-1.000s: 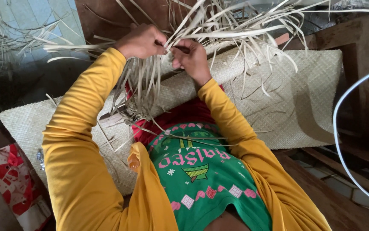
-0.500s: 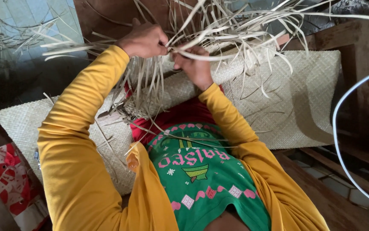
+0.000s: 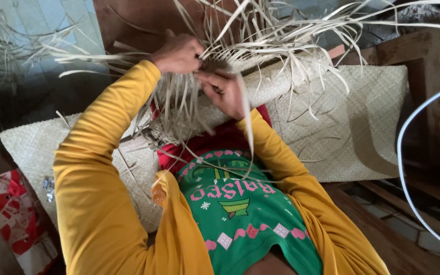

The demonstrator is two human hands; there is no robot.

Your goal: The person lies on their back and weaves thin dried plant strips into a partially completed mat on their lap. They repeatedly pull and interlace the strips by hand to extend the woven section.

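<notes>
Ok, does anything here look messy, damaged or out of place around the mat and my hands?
Nothing looks damaged. The loose strips fan out untidily from the woven mat where the left hand and right hand grip them, but they are unwoven ends, not breakage.

Left hand (image 3: pixel 178 52) and right hand (image 3: pixel 228 92) grip loose pale flat straw strips (image 3: pixel 281 40) above the pale woven straw mat (image 3: pixel 362 122).

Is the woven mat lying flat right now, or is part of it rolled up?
Partly rolled: the woven mat lies spread at the sides, with a rolled section under both hands, left hand and right hand.
</notes>
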